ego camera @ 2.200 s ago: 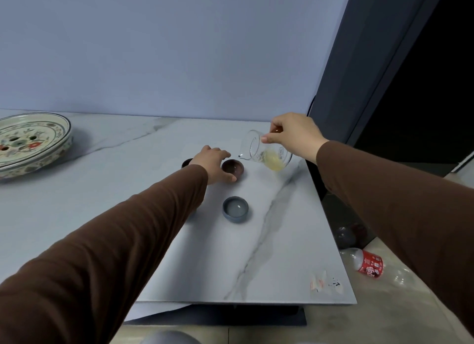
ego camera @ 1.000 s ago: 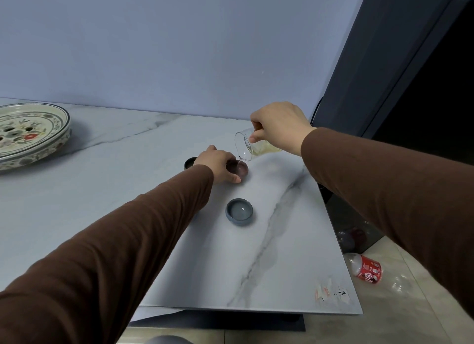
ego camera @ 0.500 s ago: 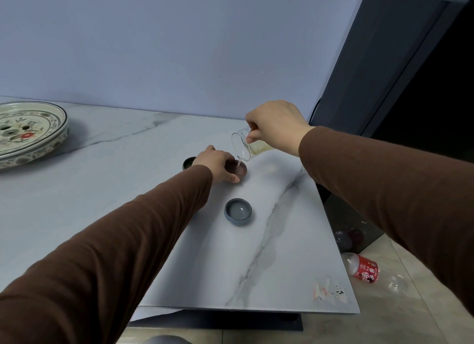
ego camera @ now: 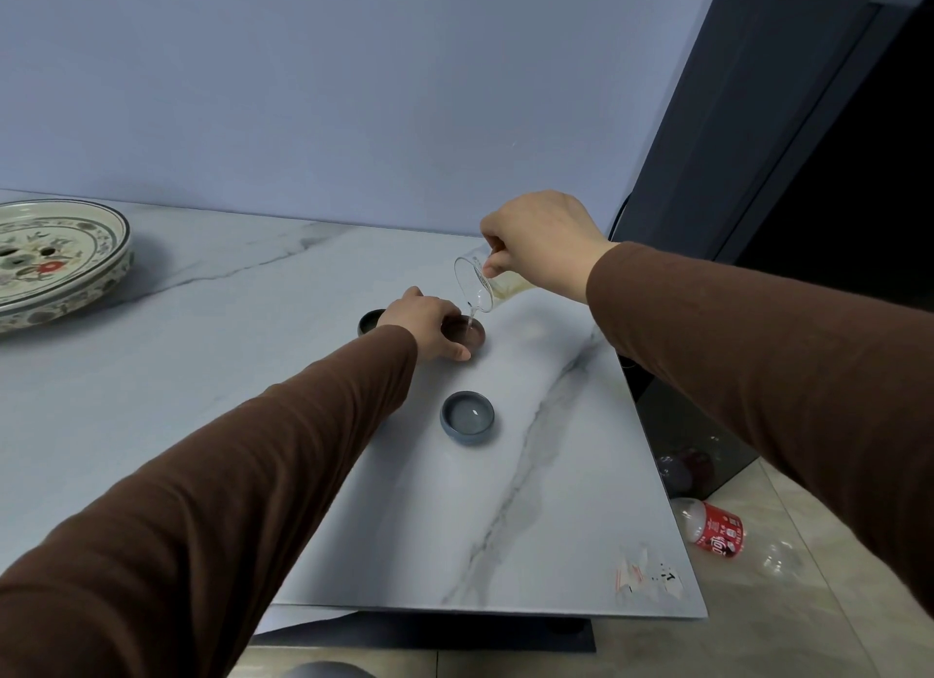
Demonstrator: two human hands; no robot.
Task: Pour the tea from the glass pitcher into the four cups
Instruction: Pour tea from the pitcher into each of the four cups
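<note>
My right hand (ego camera: pixel 543 240) grips a small glass pitcher (ego camera: pixel 480 283) with pale yellow tea, tilted steeply with its spout down and to the left. A thin stream of tea falls from it into a brown cup (ego camera: pixel 467 333) on the marble table (ego camera: pixel 202 364). My left hand (ego camera: pixel 424 323) holds that brown cup by its rim. A grey-blue cup (ego camera: pixel 467 417) with liquid in it stands nearer to me. A dark cup (ego camera: pixel 370 321) peeks out behind my left hand. My left arm hides whatever lies under it.
A large patterned ceramic tray (ego camera: pixel 55 258) sits at the far left of the table. The table's right edge (ego camera: pixel 652 455) runs close to the cups. On the floor to the right lie a red-labelled plastic bottle (ego camera: pixel 715 528) and a clear one.
The pitcher has swung from upright beside the cup to steeply tilted over it, and tea now streams into the brown cup. My left hand stays on that cup.
</note>
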